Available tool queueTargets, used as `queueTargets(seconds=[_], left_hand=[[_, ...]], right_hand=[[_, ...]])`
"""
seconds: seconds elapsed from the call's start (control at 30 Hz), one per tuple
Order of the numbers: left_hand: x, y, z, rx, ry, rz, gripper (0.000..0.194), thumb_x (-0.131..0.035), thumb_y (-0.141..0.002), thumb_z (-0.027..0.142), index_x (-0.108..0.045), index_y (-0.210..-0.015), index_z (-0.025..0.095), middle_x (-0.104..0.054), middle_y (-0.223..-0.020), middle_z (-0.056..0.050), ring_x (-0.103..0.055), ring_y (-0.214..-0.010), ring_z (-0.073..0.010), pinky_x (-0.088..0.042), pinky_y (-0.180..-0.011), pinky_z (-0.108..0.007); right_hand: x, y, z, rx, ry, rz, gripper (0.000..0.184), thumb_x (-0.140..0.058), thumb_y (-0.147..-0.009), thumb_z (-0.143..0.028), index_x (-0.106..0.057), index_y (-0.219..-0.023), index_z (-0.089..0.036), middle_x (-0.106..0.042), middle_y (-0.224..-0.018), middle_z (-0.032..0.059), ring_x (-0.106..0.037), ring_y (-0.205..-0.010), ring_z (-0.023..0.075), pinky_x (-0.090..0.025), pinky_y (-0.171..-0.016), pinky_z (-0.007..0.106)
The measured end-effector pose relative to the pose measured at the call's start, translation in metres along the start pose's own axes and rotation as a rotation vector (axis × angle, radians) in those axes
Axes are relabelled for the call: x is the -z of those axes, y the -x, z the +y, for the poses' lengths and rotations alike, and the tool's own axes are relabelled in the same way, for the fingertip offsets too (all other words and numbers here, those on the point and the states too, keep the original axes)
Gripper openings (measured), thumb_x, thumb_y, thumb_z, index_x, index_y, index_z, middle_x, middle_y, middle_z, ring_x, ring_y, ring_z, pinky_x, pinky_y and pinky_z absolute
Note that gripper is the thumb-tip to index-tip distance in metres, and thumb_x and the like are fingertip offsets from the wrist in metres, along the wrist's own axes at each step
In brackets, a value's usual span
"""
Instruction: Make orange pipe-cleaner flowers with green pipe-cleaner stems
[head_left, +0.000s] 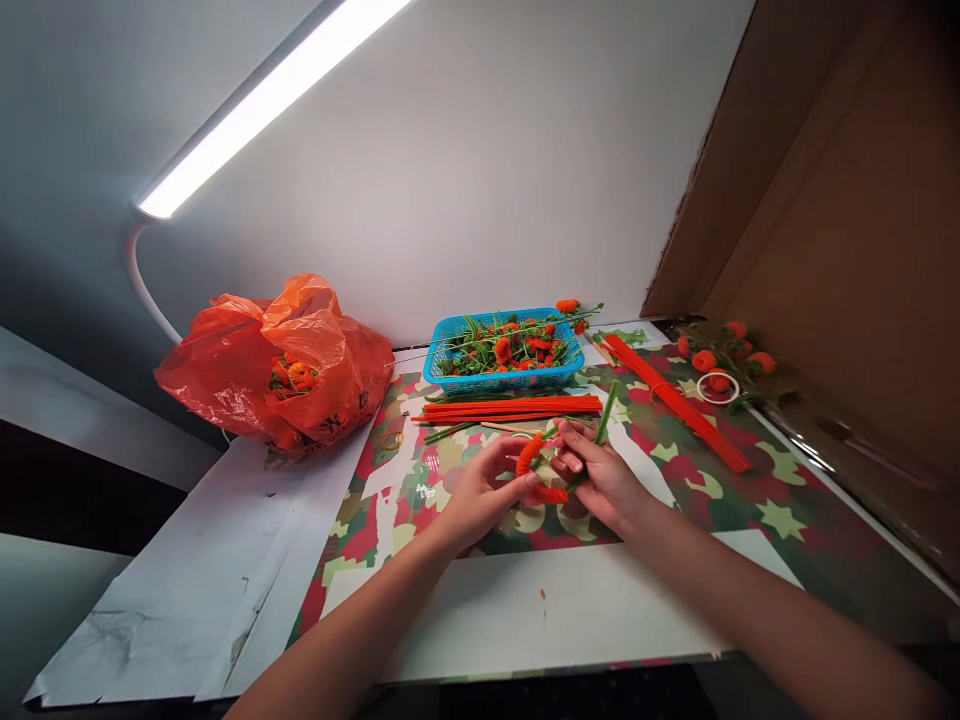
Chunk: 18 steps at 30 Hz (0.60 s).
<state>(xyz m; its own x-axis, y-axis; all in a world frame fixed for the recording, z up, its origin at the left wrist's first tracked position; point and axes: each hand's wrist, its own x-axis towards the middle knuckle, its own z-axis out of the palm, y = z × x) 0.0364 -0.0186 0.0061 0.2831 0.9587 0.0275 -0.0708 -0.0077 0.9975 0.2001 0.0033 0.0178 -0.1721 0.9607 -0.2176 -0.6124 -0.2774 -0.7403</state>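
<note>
Near the table's middle, my left hand point(487, 492) pinches a curled orange pipe cleaner point(529, 455), bent into a coiled curve with its lower end point(553, 495) towards my right hand. My right hand point(600, 478) has its fingers closed around a green pipe cleaner point(607, 410), which sticks up past the knuckles. Between the two hands the orange and green pieces meet; how they are joined is hidden by the fingers. Just beyond lie straight orange pipe cleaners point(517, 406) in a row, with a few green ones point(450, 432) beside them.
A blue basket point(502, 381) of orange and green pipe-cleaner pieces stands at the back. To the left is an orange plastic bag point(337, 345). On the right lie a bundle of orange pipe cleaners point(679, 400), a white ring point(718, 388) and finished-looking orange blooms point(703, 361). A lamp point(277, 105) hangs above.
</note>
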Motion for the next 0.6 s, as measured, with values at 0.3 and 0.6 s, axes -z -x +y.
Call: queueTargets(seconds=[0.3,0.6], left_hand=[[-0.001,-0.001,-0.001,-0.084,-0.057,0.352,0.036,-0.068,-0.077,0.036,-0.062,-0.109,0.021,-0.068,-0.091,-0.004,-0.063,-0.072,-0.0139,-0.05,-0.064,-0.024],[0.014,-0.006,0.0,-0.13,-0.143,0.516,0.031,-0.066,-0.076,0.031,-0.063,-0.105,0.019,-0.067,-0.093,-0.005,-0.062,-0.071,-0.0136,-0.051,-0.061,-0.024]], right_hand=[[0.003,0.006,0.007,0.072,0.334,-0.008,0.05,-0.065,-0.071,-0.063,-0.05,-0.094,-0.022,-0.063,-0.062,-0.0036,-0.057,-0.051,0.0118,-0.044,-0.05,0.023],[0.013,0.008,-0.02,0.046,0.635,-0.225,0.036,-0.075,-0.067,-0.05,-0.059,-0.076,-0.019,-0.059,-0.054,-0.0036,-0.054,-0.047,0.0102,-0.046,-0.049,0.023]])
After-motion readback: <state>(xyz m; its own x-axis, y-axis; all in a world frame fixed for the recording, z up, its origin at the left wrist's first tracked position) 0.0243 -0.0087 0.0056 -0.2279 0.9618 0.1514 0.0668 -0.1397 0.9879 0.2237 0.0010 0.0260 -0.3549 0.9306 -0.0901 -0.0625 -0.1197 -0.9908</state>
